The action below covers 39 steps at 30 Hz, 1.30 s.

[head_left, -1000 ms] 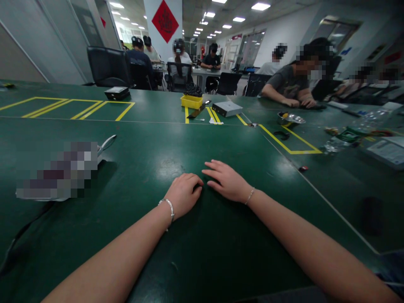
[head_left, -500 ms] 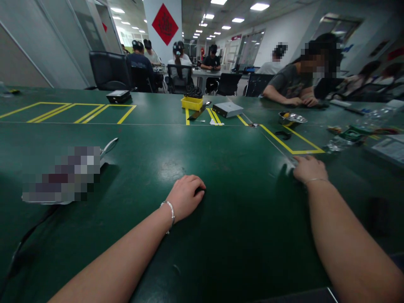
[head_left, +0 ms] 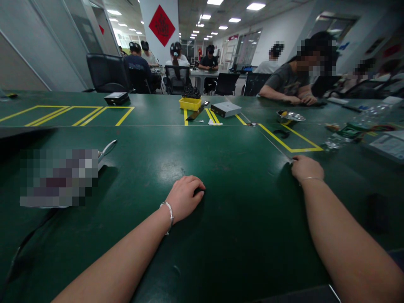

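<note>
My left hand rests on the green tabletop near its middle. Its fingers are loosely bent, with a gap between thumb and forefinger and nothing visible between them. A silvery bracelet circles that wrist. Further right, my right hand is closed low over the table, at the seam near a yellow taped outline. Whatever its fingers hold, if anything, is hidden from view. To the left lies a pixelated phone-like device with a white cord.
Across the table stand a yellow tray, a grey box, a black box and a metal bowl. Green circuit boards and wires lie at right. A co-worker leans on the far right side.
My right hand has shifted slightly left and its fingers look more tightly curled. A dark shape has come into view at the left edge. My left hand stays in place.
</note>
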Tool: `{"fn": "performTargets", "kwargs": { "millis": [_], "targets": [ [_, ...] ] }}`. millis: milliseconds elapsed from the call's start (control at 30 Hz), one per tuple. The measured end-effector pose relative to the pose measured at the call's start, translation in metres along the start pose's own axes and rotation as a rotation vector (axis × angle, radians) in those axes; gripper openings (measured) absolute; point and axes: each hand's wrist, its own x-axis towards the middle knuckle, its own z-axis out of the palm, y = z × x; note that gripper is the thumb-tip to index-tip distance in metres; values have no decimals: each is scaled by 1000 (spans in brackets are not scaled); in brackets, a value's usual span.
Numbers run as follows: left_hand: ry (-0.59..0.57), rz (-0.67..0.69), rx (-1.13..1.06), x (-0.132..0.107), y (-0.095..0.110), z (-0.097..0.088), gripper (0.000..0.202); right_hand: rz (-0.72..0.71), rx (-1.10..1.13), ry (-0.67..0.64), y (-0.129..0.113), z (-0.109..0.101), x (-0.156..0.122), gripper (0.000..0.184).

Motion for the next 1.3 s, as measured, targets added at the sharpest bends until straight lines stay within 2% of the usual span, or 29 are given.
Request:
{"fn": "performTargets", "kwargs": {
  "millis": [100,233,333,400,467,567,667,733,800,867,967,1033,1067,1133,1200,1233,1300],
  "targets": [
    [0,-6,-10,0,0,0,13,130,-30,-86,-11,-8,-4,41],
    [-5,3,-9,1,0,0,13,143,-43,-143,-17,-14,-5,40],
    [-9,-9,-4,1,0,0,13,105,-37,-86,-22,-15,-6,40],
    [-5,-25,-5,1,0,0,14,33,-10,9,-35,-17,-9,39],
    [3,-37,-11,1,1,0,17,-120,50,123,-59,-21,-18,37],
    [20,-54,-43,0,2,-1,21,-497,203,226,-113,-31,-49,35],
    [49,-95,-104,1,1,0,27,-877,360,191,-167,-38,-96,35],
    [61,-111,-134,2,-1,1,28,-1062,442,137,-194,-39,-126,36],
    [62,-107,-146,2,-3,2,24,-1178,501,102,-210,-36,-147,36],
    [58,-120,-160,3,-4,3,22,-1235,538,91,-218,-34,-156,36],
    [57,-170,-203,3,-4,2,20,-1279,522,73,-216,-38,-145,35],
    [39,-173,-238,3,-2,0,18,-1212,447,90,-203,-44,-124,36],
    [29,-170,-250,2,-1,-1,17,-1116,396,120,-192,-46,-111,38],
    [15,-178,-258,2,2,-3,16,-820,286,200,-160,-45,-80,42],
    [14,-198,-256,2,4,-4,16,-484,177,247,-118,-35,-50,46],
    [14,-203,-256,2,5,-4,16,-329,124,238,-96,-27,-37,49],
    [12,-209,-258,2,5,-4,16,-61,46,127,-56,-7,-16,55]
  ]
}}
